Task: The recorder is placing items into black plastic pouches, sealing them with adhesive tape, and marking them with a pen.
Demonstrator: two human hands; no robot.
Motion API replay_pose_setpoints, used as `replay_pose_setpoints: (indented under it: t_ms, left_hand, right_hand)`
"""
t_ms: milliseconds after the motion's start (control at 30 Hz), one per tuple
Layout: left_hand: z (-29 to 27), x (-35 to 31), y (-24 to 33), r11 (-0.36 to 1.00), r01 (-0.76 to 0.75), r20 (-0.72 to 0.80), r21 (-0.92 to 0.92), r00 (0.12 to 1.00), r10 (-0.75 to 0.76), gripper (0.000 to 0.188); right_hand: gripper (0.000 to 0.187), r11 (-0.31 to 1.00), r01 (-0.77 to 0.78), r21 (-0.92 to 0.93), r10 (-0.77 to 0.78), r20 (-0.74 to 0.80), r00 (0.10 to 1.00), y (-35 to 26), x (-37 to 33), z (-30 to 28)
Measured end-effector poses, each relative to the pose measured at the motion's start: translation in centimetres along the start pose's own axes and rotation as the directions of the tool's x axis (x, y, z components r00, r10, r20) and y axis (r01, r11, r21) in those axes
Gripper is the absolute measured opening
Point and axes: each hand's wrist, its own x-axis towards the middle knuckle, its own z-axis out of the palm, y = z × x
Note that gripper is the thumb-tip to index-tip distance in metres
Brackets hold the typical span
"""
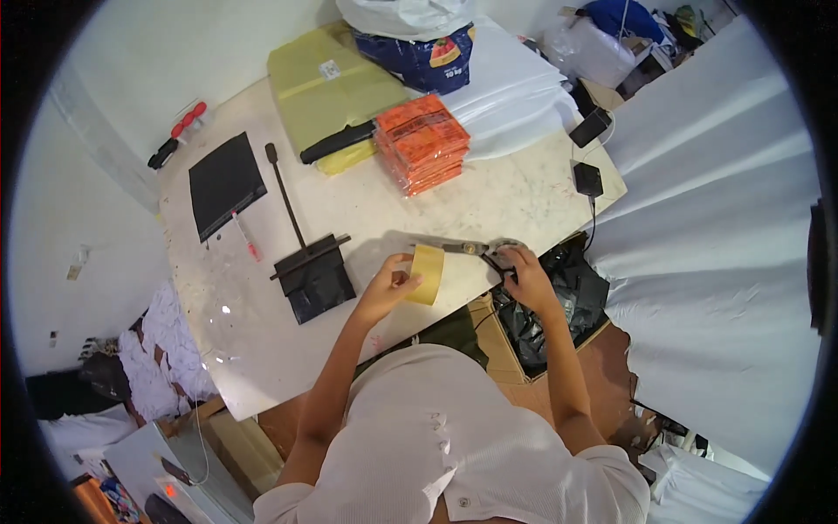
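Observation:
My left hand [384,293] is closed around a roll of yellowish tape [427,274], held by its left side near the table's front edge. To its right, my right hand [530,279] has its fingers bent round the black handles of a pair of scissors [470,249]. The scissor blades point left, behind the tape roll. A greyish rounded thing beside the right fingers is partly hidden; its kind is unclear. Left of my left hand lies a black flat pouch [321,291] with a dark bar across it and a long dark rod leading away from it.
On the pale table [515,192] sit a stack of orange packets [422,144], a yellowish wrapped bundle [327,83] and a dark blue bag [419,61]. A black sheet [225,185] and a marker [247,237] lie left. A carton [499,342] with black plastic stands below the front edge.

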Motion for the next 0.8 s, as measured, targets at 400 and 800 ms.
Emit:
replay_pose_setpoints:
  t_ms: [400,800]
  left_hand:
    - [-1.6,-5.0,1.8,0.996,0.007,0.194,0.088,0.981,-0.024,0.1]
    - [-0.9,-1.4,0.1,0.61,-0.401,0.05,0.684,0.859,0.509,0.075]
  right_hand:
    - [0.048,0.991,0.092,0.099,-0.121,0.335,0.934,2.0,0.9,-1.5]
    - [0.053,0.971,0.095,-0.221,-0.063,0.148,0.987,-3.8,0.4,-7.3]
